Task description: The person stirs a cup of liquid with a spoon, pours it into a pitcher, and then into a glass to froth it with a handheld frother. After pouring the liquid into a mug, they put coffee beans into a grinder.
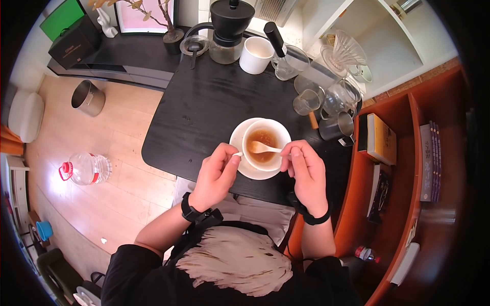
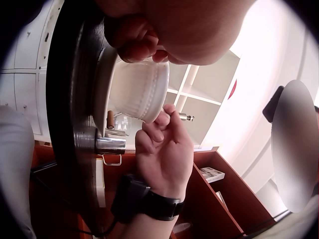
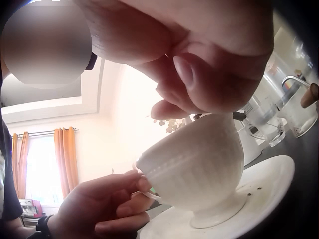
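A white teacup (image 1: 284,133) of brown liquid (image 1: 264,136) stands on a white saucer (image 1: 237,133) near the table's front edge. My left hand (image 1: 217,176) pinches the cup's small handle from the left. From the right, my right hand (image 1: 308,176) holds a white spoon (image 1: 261,147) between thumb and fingers, its bowl dipped in the liquid. In the right wrist view the ribbed cup (image 3: 199,167) rests on the saucer (image 3: 276,174), which carries a few dark specks; the spoon is hidden there behind the fingers and rim.
Behind the cup on the black table (image 1: 199,112) stand a coffee grinder (image 1: 229,30), a white mug (image 1: 256,55), several glass vessels and a metal pitcher (image 1: 336,126). A brown bookshelf (image 1: 408,132) borders the right side. On the floor at left stands a large water bottle (image 1: 87,169).
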Tool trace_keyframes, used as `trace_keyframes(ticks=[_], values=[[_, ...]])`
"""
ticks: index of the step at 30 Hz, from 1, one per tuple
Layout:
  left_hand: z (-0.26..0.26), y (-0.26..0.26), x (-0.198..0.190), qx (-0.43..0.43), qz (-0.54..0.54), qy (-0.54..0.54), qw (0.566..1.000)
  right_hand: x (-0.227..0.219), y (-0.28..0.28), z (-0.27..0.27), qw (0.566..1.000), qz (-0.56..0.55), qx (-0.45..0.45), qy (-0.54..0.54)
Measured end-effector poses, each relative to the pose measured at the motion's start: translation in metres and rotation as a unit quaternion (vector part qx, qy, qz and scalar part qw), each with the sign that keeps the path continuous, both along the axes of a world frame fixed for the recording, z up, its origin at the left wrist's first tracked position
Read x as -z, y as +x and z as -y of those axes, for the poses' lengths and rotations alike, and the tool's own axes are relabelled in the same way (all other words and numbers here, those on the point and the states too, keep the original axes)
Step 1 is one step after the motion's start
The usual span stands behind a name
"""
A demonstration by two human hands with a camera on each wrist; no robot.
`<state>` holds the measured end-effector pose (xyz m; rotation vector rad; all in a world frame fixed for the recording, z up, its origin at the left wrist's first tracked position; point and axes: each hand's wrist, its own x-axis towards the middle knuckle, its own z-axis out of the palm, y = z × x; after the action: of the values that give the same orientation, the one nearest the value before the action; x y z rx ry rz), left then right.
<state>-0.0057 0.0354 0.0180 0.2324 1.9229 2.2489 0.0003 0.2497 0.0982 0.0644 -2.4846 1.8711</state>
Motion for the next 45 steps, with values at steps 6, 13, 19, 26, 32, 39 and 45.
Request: trace_keyframes(ticks=[6,13,19,26,32,39,45], values=[[-0.001,0.0,0.0,0.001,0.002,0.003,1.0,0.005,-0.003,0.004,0.998,-0.053,0.028,0.037],[0.0,0.001,0.0,-0.001,-0.009,-0.013,1.0,0.007,-0.003,-0.002,0.998,-0.024,0.044,0.034],[0.0,0.0,0.0,0.003,-0.014,-0.011,1.0,0.005,0.0,-0.016,1.0,0.002,0.001,0.012],[0.0,0.0,0.003,0.003,-0.011,-0.015,1.0,-0.004,0.0,-0.001,0.998,-0.019,-0.053,0.026],[-0.002,0.001,0.002,0.0,-0.023,-0.012,1.0,0.007,-0.004,-0.005,0.996,-0.073,0.04,0.033],[-0.001,0.002,0.0,0.003,-0.027,-0.009,1.0,0.01,-0.003,-0.011,1.0,-0.022,0.008,0.009],[-0.001,0.001,0.002,0.0,-0.01,-0.007,1.0,0.006,0.001,-0.009,0.998,-0.004,-0.051,-0.039]])
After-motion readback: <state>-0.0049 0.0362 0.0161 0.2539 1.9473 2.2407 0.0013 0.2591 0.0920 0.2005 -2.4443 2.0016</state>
